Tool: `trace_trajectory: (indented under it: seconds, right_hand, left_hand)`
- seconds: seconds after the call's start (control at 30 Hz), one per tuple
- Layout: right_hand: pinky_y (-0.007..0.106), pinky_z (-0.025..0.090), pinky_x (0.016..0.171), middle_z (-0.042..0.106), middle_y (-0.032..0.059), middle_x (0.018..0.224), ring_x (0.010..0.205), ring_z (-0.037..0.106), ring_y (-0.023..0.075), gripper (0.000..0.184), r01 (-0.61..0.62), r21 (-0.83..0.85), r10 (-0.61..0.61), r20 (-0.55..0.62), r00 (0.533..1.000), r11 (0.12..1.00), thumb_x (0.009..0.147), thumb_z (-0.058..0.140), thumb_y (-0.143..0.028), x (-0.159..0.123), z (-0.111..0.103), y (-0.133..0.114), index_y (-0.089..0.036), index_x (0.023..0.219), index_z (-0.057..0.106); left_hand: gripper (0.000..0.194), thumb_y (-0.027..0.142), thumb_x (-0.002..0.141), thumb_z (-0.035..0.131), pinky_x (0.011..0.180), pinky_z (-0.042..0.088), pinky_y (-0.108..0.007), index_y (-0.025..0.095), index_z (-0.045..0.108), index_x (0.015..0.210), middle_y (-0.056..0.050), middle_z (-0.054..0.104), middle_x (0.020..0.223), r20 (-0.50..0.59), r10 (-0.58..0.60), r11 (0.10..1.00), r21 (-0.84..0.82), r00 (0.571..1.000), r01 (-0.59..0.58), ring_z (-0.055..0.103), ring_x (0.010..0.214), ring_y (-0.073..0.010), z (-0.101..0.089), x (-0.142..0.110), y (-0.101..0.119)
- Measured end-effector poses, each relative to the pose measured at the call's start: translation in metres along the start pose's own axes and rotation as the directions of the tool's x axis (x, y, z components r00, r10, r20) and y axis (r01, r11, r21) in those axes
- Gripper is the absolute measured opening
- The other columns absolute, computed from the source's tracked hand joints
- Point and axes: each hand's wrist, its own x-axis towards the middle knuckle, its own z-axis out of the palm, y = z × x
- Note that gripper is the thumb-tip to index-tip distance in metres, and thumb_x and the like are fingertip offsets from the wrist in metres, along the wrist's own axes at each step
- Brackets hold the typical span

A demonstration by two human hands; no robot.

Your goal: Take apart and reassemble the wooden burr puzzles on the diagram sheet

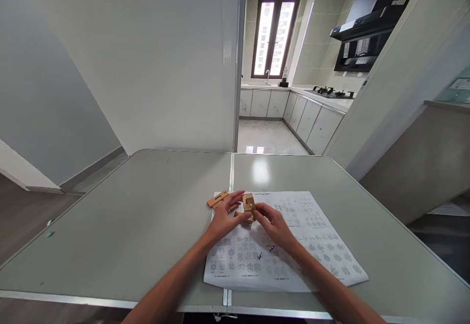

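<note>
Between my two hands is a small notched wooden puzzle piece (248, 200), light brown and standing upright. My left hand (226, 215) grips it from the left, thumb low and fingers curled behind. From the right, my right hand (272, 222) pinches its lower edge between thumb and fingertips. Just below it another wooden piece (243, 216) shows, partly covered by my left thumb. Beyond my left fingers lies a flat slotted wooden piece (218, 198), with more wood partly hidden next to it. Under my hands spreads a white printed sheet (293, 255) with rows of small diagrams.
The grey-green folding table (128, 236) has a metal seam (231, 172) down its middle. A small green bit (49, 234) is near its left edge. A white wall panel (176, 69) stands behind, with a kitchen counter (304, 113) through the doorway.
</note>
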Motion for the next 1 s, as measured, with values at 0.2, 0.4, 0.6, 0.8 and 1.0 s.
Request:
trace_trajectory:
  seconds: [0.2,0.4,0.6,0.8,1.0]
  right_hand:
    - [0.035,0.053,0.074,0.073,0.0060,0.092,0.079,0.065,0.0220,0.027,0.073,-0.193,-0.094,-0.101,0.990,0.978,0.104,0.055,-0.044,-0.001,0.003,0.000,-0.023,0.108,0.070]
    - [0.033,0.050,0.069,0.071,0.0046,0.089,0.072,0.060,0.0201,0.023,0.114,-0.267,-0.157,-0.146,0.977,0.957,0.105,0.054,-0.040,-0.002,0.006,0.002,-0.023,0.106,0.069]
    - [0.033,0.048,0.069,0.069,0.0043,0.088,0.071,0.058,0.0203,0.023,0.114,-0.306,-0.168,-0.157,0.973,0.945,0.105,0.053,-0.041,-0.002,0.007,0.000,-0.023,0.105,0.068]
    - [0.035,0.049,0.070,0.069,0.0059,0.088,0.072,0.060,0.0210,0.024,0.095,-0.390,-0.188,-0.207,0.960,0.916,0.105,0.052,-0.044,-0.003,0.009,-0.003,-0.024,0.102,0.065]
    - [0.035,0.048,0.070,0.071,0.0067,0.091,0.071,0.062,0.0209,0.027,0.034,-0.445,-0.155,-0.237,0.959,0.895,0.105,0.051,-0.045,-0.003,0.002,0.006,-0.023,0.099,0.065]
  left_hand:
    - [0.062,0.041,0.080,0.086,0.115,0.048,-0.049,0.027,0.063,0.135,-0.011,0.067,0.140,-0.059,0.009,0.997,0.082,0.998,-0.004,0.063,0.130,-0.0300,0.003,-0.002,0.006]
    - [0.060,0.041,0.079,0.087,0.113,0.049,-0.048,0.027,0.064,0.133,-0.011,0.068,0.138,-0.083,0.033,0.992,0.122,0.996,-0.023,0.065,0.128,-0.0295,0.004,-0.001,0.007]
    - [0.061,0.041,0.079,0.086,0.113,0.049,-0.048,0.027,0.063,0.133,-0.011,0.068,0.138,-0.096,0.026,0.991,0.131,0.995,-0.014,0.063,0.131,-0.0306,0.004,-0.001,0.005]
    - [0.062,0.043,0.077,0.088,0.112,0.051,-0.048,0.027,0.065,0.132,-0.010,0.070,0.135,-0.134,0.046,0.988,0.153,0.990,-0.025,0.064,0.129,-0.0308,0.004,0.004,0.002]
    - [0.058,0.048,0.084,0.080,0.103,0.057,-0.046,0.025,0.063,0.133,-0.010,0.070,0.132,-0.403,0.076,0.976,0.216,0.912,0.014,0.067,0.119,-0.0277,-0.021,0.011,0.006]
